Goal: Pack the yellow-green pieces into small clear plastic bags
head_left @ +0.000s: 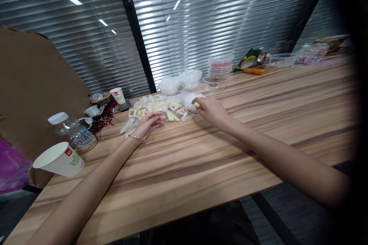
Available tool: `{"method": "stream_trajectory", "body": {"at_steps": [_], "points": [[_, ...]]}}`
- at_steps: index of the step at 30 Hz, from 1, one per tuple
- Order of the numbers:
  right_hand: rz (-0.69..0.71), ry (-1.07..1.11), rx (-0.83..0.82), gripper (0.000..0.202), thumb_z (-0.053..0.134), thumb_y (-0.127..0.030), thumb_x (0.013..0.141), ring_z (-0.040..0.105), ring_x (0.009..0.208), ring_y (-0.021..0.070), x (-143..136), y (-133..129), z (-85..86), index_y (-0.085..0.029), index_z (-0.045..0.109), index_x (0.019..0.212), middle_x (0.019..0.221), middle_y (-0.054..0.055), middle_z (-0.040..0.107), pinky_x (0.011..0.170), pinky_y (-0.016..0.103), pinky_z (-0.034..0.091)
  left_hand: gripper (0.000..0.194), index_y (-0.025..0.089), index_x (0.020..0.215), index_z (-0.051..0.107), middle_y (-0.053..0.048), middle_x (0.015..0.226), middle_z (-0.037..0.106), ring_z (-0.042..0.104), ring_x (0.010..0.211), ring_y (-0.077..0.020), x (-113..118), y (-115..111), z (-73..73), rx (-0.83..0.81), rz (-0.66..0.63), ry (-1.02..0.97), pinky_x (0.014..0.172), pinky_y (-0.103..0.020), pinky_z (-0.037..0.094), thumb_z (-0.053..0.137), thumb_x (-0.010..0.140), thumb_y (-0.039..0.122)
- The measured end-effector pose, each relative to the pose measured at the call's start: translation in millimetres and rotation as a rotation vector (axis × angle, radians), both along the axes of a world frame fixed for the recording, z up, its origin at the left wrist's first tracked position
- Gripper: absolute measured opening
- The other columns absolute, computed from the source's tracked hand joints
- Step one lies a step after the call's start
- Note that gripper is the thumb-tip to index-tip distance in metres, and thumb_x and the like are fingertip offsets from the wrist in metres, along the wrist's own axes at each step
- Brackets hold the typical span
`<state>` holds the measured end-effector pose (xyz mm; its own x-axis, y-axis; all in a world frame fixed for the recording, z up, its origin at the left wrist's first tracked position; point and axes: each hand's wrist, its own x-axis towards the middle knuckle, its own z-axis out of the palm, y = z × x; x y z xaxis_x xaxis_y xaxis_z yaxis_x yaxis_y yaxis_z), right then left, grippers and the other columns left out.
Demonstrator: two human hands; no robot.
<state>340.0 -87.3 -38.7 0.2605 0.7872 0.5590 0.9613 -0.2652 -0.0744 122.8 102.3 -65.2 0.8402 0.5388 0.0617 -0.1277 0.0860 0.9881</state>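
Note:
My right hand (209,109) pinches a small yellow piece (197,105) at the near rim of a clear plastic bowl (211,91). White material shows inside that bowl. My left hand (151,123), with a bracelet at the wrist, lies on the near edge of a spread of small clear bags (157,104) holding yellow and pinkish pieces. Its fingers are stretched out, and I see nothing held in them. One bag with a yellow piece (171,116) lies just right of its fingertips. Rounded translucent plastic containers (169,85) stand behind the bags.
Stacked clear tubs (220,65) stand at the back. Farther right lie a green packet (250,59), an orange item (254,71) and a clear tray (283,60). On the left are a large paper cup (54,160), a bottle (83,138) and a smaller paper cup (117,95).

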Motion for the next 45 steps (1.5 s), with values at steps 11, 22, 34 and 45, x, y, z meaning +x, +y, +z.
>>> {"method": "stream_trajectory", "body": {"at_steps": [11, 22, 34, 45], "points": [[0.020, 0.011, 0.008, 0.029, 0.044, -0.015, 0.084, 0.058, 0.083, 0.0220, 0.6, -0.5, -0.3, -0.017, 0.061, 0.107, 0.098, 0.008, 0.067, 0.061, 0.028, 0.028, 0.030, 0.012, 0.106, 0.060, -0.011, 0.092, 0.066, 0.065, 0.083, -0.0169, 0.4, -2.8, 1.8, 0.012, -0.004, 0.001, 0.083, -0.032, 0.050, 0.065, 0.079, 0.022], [0.053, 0.020, 0.020, 0.030, 0.045, -0.014, 0.083, 0.059, 0.086, 0.0225, 0.1, -0.4, -0.7, -0.016, 0.061, 0.107, 0.100, 0.009, 0.067, 0.062, 0.028, 0.030, 0.030, 0.011, 0.106, 0.062, -0.011, 0.093, 0.067, 0.065, 0.083, -0.0155, 0.6, -5.7, 3.1, 0.027, -0.004, 0.008, 0.086, -0.031, 0.049, 0.066, 0.079, 0.022], [0.113, 0.060, -0.106, 0.032, 0.046, -0.012, 0.079, 0.058, 0.091, 0.0230, -12.9, -0.3, -3.8, -0.016, 0.062, 0.107, 0.100, 0.010, 0.067, 0.070, 0.027, 0.036, 0.029, 0.011, 0.106, 0.062, -0.010, 0.090, 0.066, 0.064, 0.085, -0.0160, 1.5, -3.5, 0.5, 0.080, -0.037, 0.004, 0.086, -0.031, 0.049, 0.065, 0.080, 0.025], [0.170, 0.126, -0.155, 0.034, 0.047, -0.010, 0.076, 0.060, 0.091, 0.0217, -19.2, -2.7, -3.9, -0.017, 0.063, 0.105, 0.099, 0.008, 0.068, 0.073, 0.025, 0.037, 0.028, 0.012, 0.105, 0.062, -0.010, 0.090, 0.066, 0.064, 0.086, -0.0162, 2.0, -1.4, -0.7, 0.100, -0.047, 0.014, 0.086, -0.031, 0.049, 0.063, 0.081, 0.026]]}}
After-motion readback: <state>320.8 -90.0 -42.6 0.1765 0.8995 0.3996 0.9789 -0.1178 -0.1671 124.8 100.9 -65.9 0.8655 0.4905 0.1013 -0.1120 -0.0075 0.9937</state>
